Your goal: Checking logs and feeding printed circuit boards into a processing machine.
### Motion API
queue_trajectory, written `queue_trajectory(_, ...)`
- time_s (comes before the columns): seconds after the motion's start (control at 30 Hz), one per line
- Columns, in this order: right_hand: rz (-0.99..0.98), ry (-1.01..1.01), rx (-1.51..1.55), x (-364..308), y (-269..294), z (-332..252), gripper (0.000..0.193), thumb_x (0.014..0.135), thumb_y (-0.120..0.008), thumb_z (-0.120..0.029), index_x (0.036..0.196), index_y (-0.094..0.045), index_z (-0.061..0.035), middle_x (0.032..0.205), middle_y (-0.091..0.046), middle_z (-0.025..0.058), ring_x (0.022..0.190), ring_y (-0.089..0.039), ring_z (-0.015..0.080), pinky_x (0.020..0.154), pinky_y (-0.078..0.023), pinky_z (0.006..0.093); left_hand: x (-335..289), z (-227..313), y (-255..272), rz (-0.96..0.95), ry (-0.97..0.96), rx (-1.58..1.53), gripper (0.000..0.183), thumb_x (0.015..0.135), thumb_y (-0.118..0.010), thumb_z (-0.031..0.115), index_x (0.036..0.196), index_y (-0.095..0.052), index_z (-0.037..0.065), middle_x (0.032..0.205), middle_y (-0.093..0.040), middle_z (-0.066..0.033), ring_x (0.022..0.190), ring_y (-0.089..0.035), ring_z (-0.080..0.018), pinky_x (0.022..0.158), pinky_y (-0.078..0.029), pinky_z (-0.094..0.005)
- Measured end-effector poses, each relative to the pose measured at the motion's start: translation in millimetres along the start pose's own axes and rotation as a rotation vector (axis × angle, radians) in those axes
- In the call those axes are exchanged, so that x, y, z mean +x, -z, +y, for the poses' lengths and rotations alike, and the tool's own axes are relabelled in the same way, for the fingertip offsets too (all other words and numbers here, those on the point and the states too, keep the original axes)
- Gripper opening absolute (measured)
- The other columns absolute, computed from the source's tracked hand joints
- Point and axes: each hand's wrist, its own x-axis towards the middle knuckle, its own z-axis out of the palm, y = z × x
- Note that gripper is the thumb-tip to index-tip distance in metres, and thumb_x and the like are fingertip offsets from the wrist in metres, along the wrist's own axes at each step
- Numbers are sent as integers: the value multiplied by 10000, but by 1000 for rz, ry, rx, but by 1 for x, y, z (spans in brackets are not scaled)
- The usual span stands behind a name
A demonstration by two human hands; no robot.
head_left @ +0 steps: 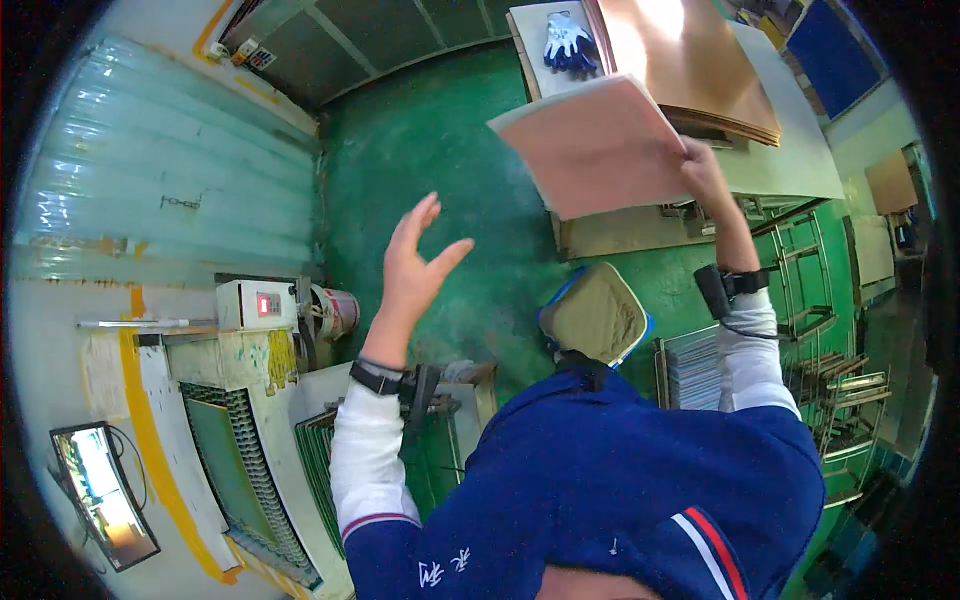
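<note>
My right hand (704,174) grips the right edge of a thin pinkish rectangular sheet (600,150), possibly several together. Its far right part overlaps the front of a table in this view. My left hand (415,255) is raised over the green floor, fingers and thumb apart, holding nothing. A gap separates it from the sheet. On the table (800,170), beyond the sheet, lies a stack of shiny copper-coloured sheets (700,70). White and blue work gloves (568,45) rest beside that stack.
Below the sheet stands an open bin (600,318) with a beige interior. At left are a machine with a toothed conveyor (245,460), a white control box (256,304) and a monitor (105,495). Metal racks (800,265) stand at right, near a slotted rack of panels (692,368).
</note>
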Motion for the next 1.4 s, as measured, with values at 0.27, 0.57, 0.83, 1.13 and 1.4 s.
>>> queue_trajectory(0.27,-131,339,-560,26,46,-128,270,803,-547,29,1030,-690,5,801,-665,149,763,-633,172,717,-495,308,121,53,-86,19,-247,-20,1120,670,-872,406,1542,-243,90,1524,-339,-211,1416,-314,-359,1161,-287,-452)
queue_trajectory(0.57,-130,611,-858,72,40,-116,198,776,-644,-71,963,-680,-18,793,-647,185,763,-644,329,703,-503,359,167,28,-186,-79,76,-795,304,890,-689,79,1189,-685,28,1120,-689,-39,1019,-613,-129,911,-476,-292)
queue_trajectory(0.83,-86,80,188,60,48,-17,321,822,-722,-64,1134,-653,-33,1028,-689,24,952,-632,136,846,-514,317,157,30,-191,-58,133,-930,250,928,-632,60,1166,-700,24,1131,-682,-16,1020,-614,-124,914,-474,-289)
queue_trajectory(1.13,16,-32,361,50,25,11,307,818,-780,-115,1103,-708,-30,1038,-712,9,951,-632,118,896,-489,301,166,30,-190,-150,158,-977,265,902,-652,38,1166,-666,25,1142,-681,-34,1078,-611,-140,966,-456,-298)
queue_trajectory(1.4,38,-60,421,51,13,52,269,814,-770,-86,1070,-718,-22,1004,-722,19,939,-637,119,898,-481,298,170,10,-208,-214,206,-910,328,904,-632,30,1231,-601,27,1166,-668,-52,1067,-607,-141,957,-456,-312)
